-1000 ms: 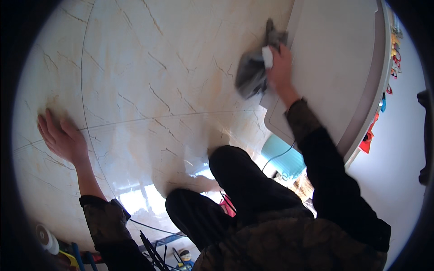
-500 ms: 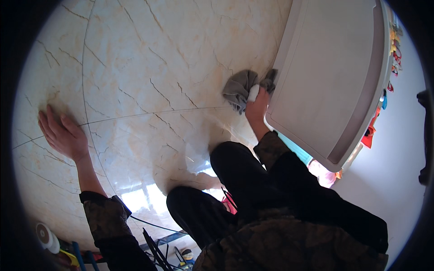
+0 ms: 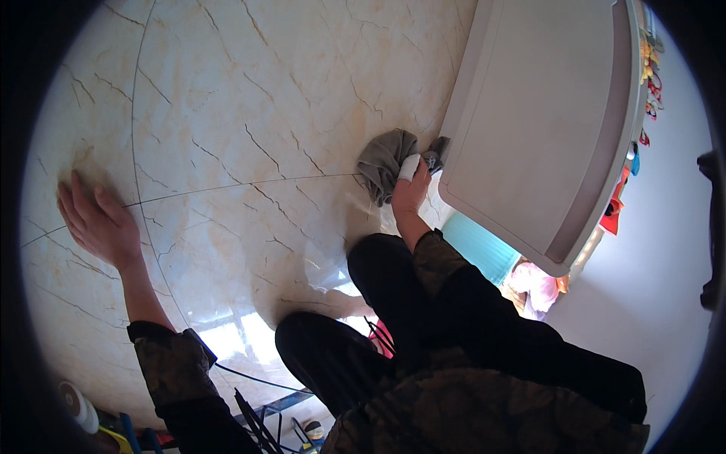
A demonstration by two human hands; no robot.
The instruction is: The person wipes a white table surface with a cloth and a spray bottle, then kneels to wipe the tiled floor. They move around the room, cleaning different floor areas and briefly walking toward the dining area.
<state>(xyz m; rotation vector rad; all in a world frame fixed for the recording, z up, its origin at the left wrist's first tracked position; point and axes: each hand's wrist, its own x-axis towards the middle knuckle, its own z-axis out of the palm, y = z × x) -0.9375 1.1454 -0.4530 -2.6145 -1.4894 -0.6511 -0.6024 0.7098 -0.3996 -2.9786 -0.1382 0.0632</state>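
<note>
My right hand (image 3: 409,195) presses a bunched grey cloth (image 3: 384,159) onto the marble-patterned tile floor (image 3: 249,106), its fingers closed on it. Something white (image 3: 409,167) shows at those fingers; whether it is wrapped round a finger or held, I cannot tell. Just right of the cloth is the near left corner of a pale grey, flat-topped piece of furniture (image 3: 529,129). Far to the left, my left hand (image 3: 100,225) lies flat on the tiles with its fingers stretched out, holding nothing.
By the furniture's near edge are a turquoise panel (image 3: 480,246) and a pink item (image 3: 533,286). Small colourful things (image 3: 652,79) line its right side, before a white wall (image 3: 650,257). At the lower left stand a white roll-like object (image 3: 78,405) and a dark cable (image 3: 261,377).
My right hand and the cloth have moved a little left and nearer to me. The view has shifted slightly, and more of the turquoise panel shows. My left hand stays flat on the floor.
</note>
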